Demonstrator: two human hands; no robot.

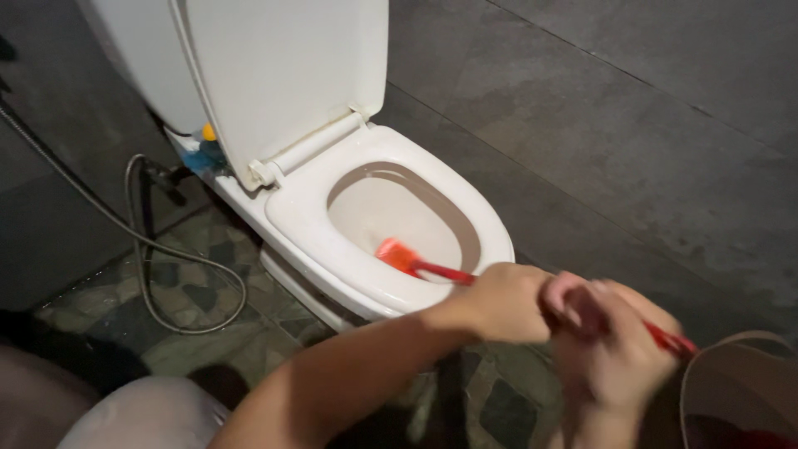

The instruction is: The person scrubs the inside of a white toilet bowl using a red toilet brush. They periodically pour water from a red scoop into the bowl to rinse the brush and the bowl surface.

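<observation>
Both sets of fingers wrapped tight round the red handle of a toilet brush [432,269]: left hand [503,303] forward on the shaft, right hand [611,345] behind it at four o'clock, blurred with motion. Orange brush head down inside the bowl [391,208], against the near wall at about six o'clock of the opening. Scrubbing step apparently in hand; next stroke probably calling for a firm double grip and a sweep round the inner wall under the rim.

White toilet seat [332,241] down, lid [283,75] up at eleven o'clock. Grey hose [141,241] looping over mottled stone floor [191,299] at nine o'clock. Dark grey tiled wall [632,125] from twelve to three o'clock. Rim of a pale bucket [731,366] at the five o'clock corner.
</observation>
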